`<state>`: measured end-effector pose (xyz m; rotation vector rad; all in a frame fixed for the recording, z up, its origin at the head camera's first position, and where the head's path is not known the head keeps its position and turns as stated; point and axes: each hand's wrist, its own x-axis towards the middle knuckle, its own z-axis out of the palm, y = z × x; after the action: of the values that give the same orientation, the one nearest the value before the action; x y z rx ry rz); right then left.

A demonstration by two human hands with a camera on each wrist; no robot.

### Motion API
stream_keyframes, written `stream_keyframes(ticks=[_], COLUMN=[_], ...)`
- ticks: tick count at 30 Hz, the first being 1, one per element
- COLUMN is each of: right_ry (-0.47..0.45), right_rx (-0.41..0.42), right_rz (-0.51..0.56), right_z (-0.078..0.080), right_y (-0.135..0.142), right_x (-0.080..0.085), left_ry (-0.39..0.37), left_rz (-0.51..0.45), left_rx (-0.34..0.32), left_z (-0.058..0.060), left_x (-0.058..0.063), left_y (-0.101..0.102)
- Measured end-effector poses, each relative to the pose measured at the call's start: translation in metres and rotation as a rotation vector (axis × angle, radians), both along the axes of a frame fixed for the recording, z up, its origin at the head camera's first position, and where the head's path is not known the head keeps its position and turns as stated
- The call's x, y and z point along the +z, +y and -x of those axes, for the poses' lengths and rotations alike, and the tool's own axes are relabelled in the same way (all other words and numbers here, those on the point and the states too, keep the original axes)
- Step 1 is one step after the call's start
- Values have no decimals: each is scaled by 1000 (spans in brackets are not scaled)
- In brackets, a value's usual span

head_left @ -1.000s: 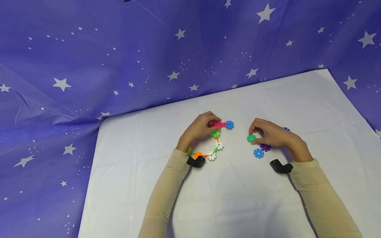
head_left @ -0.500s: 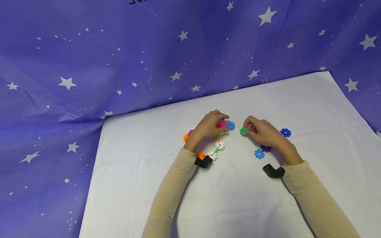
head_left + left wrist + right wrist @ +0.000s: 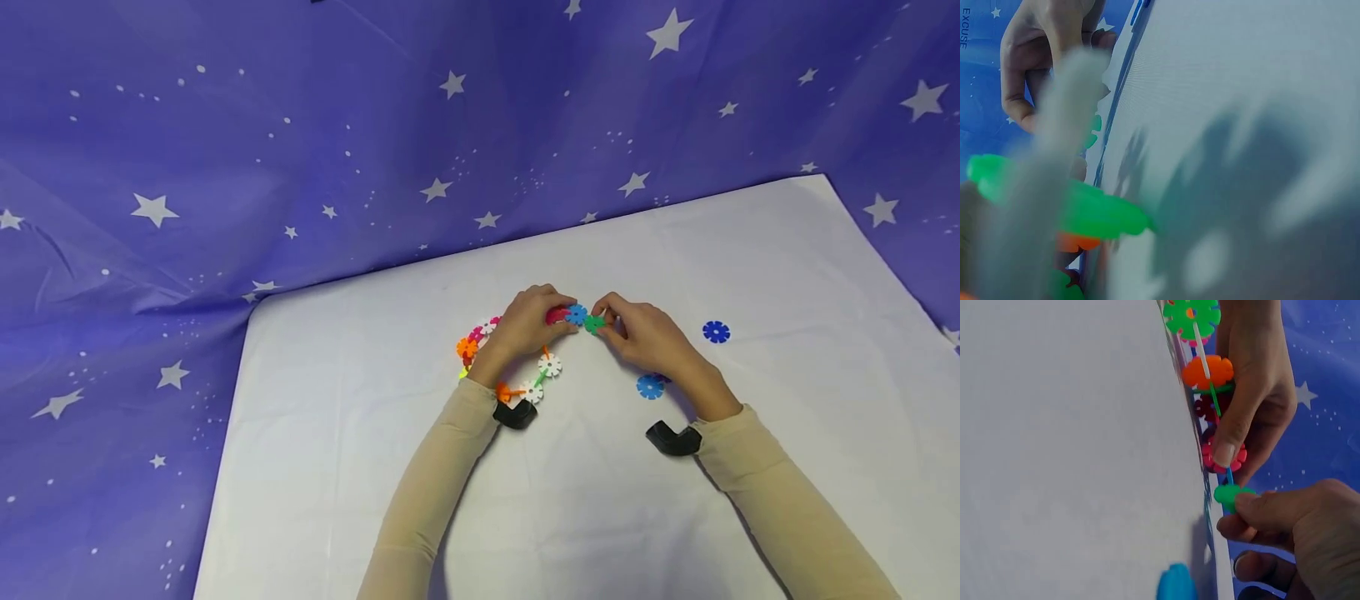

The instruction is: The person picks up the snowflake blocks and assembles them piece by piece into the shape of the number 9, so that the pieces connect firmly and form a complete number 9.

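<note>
My left hand (image 3: 531, 321) pinches a pink notched plastic disc (image 3: 1235, 453) near the end of a chain of interlocked discs. Thumb and fingers of my right hand (image 3: 645, 335) pinch a green notched disc (image 3: 595, 325). Its edge meets the blue disc (image 3: 576, 314) at the chain's end, which stands edge-on in the right wrist view. The chain curves back under my left wrist through white discs (image 3: 550, 365) and orange discs (image 3: 467, 347); my hand and forearm hide part of it. In the left wrist view, a blurred green disc (image 3: 1104, 212) hangs close to the camera.
A dark blue disc (image 3: 716, 332) lies loose to the right of my right hand. Nearer me is a light blue disc (image 3: 650, 386), beside a purple one mostly hidden by my right wrist. White cloth (image 3: 585, 500) covers the table; a purple star-printed curtain (image 3: 375, 125) hangs behind.
My right hand has carried the green disc left, from beside the loose discs to the chain's blue end disc. My left hand has shifted slightly right along the chain.
</note>
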<state>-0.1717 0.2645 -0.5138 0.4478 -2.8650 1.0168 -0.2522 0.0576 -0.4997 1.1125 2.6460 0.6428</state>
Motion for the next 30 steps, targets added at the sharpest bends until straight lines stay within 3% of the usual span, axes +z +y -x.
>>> stream_keyframes(ticks=[18, 30], right_ry=[34, 162], right_rx=[-52, -54], right_rz=[10, 82], right_z=[1, 1], right_y=[-8, -15], right_x=[-5, -12], left_ry=[-41, -83], left_rz=[-33, -117], left_rx=[-13, -2], left_z=[2, 4], left_x=[-2, -5], left_y=[-1, -1])
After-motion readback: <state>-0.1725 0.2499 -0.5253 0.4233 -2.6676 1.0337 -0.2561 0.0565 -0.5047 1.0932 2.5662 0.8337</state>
